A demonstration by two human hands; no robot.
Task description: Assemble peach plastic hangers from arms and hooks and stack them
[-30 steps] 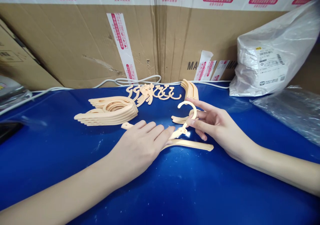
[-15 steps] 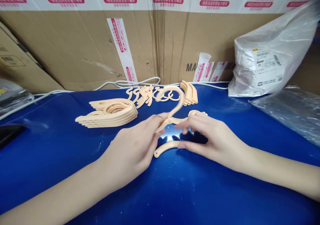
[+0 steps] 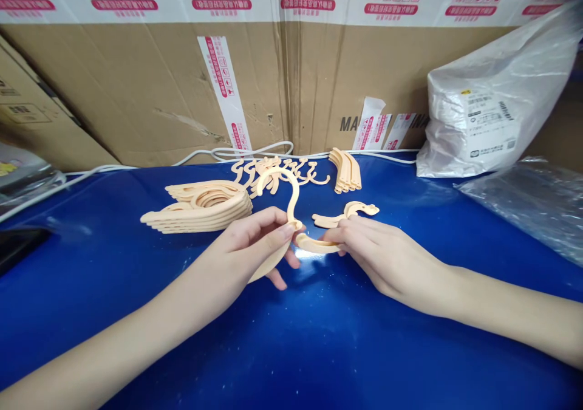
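My left hand (image 3: 259,243) pinches a cream plastic hanger hook (image 3: 294,200) near its base, the curve pointing up. A curved arm piece hangs below the hook, partly hidden by that hand. In my right hand (image 3: 378,252) is a loose curved hanger arm (image 3: 316,245), held by its right end. The arm's left end is close to the hook's base; whether they touch I cannot tell. Just beyond my right hand lie more cream hanger pieces (image 3: 359,208).
A stack of folded hangers (image 3: 200,212) sits at left. Loose hooks (image 3: 310,173) and a bundle of curved arms (image 3: 346,170) lie at the back. Behind are a white cable (image 3: 200,153) and cardboard boxes (image 3: 150,88). A plastic-wrapped package (image 3: 483,118) stands at right on the blue table (image 3: 291,349).
My right hand has picked the loose hanger arm up off the table and brought it to the hook's base. My left hand has turned the hook so its curve opens to the left.
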